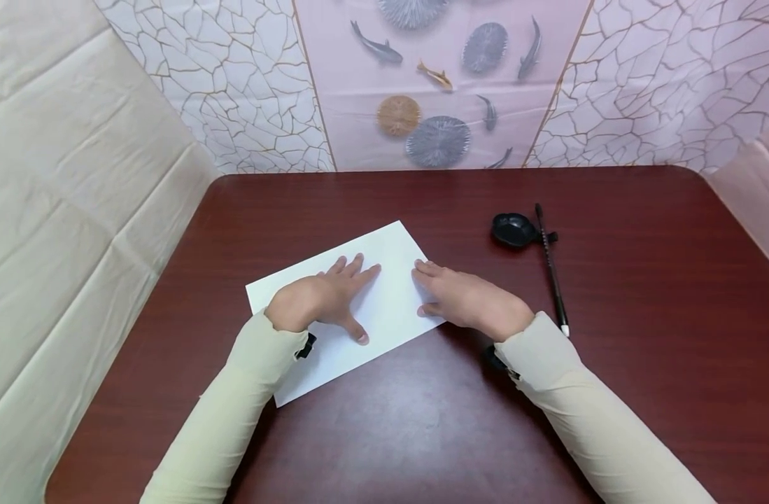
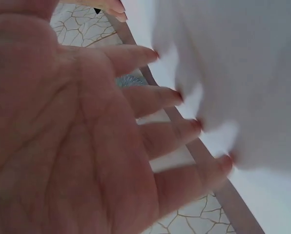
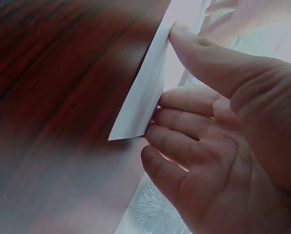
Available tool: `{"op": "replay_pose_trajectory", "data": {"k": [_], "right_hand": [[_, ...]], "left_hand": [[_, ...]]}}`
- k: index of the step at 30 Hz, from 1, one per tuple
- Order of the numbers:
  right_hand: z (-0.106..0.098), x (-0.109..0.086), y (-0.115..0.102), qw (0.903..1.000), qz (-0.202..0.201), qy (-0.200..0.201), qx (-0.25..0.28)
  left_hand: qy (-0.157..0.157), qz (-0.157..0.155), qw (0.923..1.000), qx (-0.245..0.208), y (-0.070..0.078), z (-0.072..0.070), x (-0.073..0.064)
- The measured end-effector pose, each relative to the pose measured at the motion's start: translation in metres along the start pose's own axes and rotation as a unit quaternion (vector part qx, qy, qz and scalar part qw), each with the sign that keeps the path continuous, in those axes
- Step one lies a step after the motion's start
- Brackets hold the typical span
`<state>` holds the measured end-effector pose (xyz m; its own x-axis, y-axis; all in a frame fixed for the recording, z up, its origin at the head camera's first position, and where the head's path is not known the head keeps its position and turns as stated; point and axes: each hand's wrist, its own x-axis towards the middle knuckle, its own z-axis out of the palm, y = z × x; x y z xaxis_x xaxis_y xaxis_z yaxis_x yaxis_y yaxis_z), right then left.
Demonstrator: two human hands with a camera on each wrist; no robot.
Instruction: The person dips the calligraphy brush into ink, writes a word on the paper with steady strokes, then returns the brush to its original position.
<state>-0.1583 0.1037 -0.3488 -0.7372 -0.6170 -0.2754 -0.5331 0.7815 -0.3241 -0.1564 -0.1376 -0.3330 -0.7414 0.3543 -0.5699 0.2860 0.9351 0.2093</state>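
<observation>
A white sheet of paper (image 1: pixel 384 308) lies slanted on the dark red table. My left hand (image 1: pixel 324 297) is spread over its left half, the fingertips touching the sheet and the palm raised off it. In the left wrist view the fingers (image 2: pixel 172 136) are straight and apart, their tips on the paper (image 2: pixel 262 97). At the sheet's right edge rests my right hand (image 1: pixel 462 297), fingertips and thumb on the paper. The right wrist view shows the right hand (image 3: pixel 218 131) with lightly bent fingers and the thumb touching the paper (image 3: pixel 143 92) near its corner.
Right of the paper sits a small black dish (image 1: pixel 513 230). A brush (image 1: pixel 551 269) with a dark handle leans on a little black rest beside it. The table (image 1: pixel 642 336) ends at a patterned cloth (image 1: pixel 422 84) behind and a pale cloth (image 1: pixel 75 175) on the left.
</observation>
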Motion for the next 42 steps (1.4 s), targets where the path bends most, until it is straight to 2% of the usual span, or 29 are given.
{"op": "replay_pose_trajectory", "data": {"k": [4,7,13,16,19,22,26,30,35,42], "right_hand": [[-0.002,-0.003,-0.002,0.9999,0.01,-0.006,-0.007],[-0.002,-0.009,0.001,0.9999,0.011,-0.005,-0.005],[-0.001,-0.025,0.006,0.9993,0.029,-0.013,0.018],[0.002,-0.03,0.004,0.9991,0.04,-0.008,0.008],[0.006,-0.036,0.001,0.9986,0.043,0.012,-0.027],[0.01,-0.042,-0.002,0.9962,0.03,0.038,-0.072],[0.013,-0.054,-0.005,0.9896,0.009,0.075,-0.122],[0.015,-0.064,-0.005,0.9832,0.004,0.103,-0.151],[0.016,-0.069,-0.006,0.9829,0.022,0.093,-0.157],[0.016,-0.068,-0.012,0.9807,0.046,0.074,-0.175]], "left_hand": [[0.004,-0.038,0.9993,0.004,0.001,0.001,-0.004],[0.005,-0.052,0.9986,0.012,0.003,0.0,-0.004],[-0.002,-0.042,0.9991,0.003,-0.001,-0.002,-0.008],[-0.001,-0.041,0.9992,-0.002,-0.004,-0.002,-0.009],[0.0,-0.036,0.9993,0.003,-0.007,0.001,-0.008],[-0.002,-0.03,0.9995,0.004,-0.012,0.004,-0.009],[-0.005,-0.024,0.9997,0.003,-0.021,0.004,-0.014],[-0.009,-0.021,0.9997,0.008,-0.03,0.001,-0.016],[-0.02,-0.018,0.9995,0.017,-0.039,0.001,-0.015],[-0.023,-0.004,0.9996,0.014,-0.038,0.002,-0.013]]}}
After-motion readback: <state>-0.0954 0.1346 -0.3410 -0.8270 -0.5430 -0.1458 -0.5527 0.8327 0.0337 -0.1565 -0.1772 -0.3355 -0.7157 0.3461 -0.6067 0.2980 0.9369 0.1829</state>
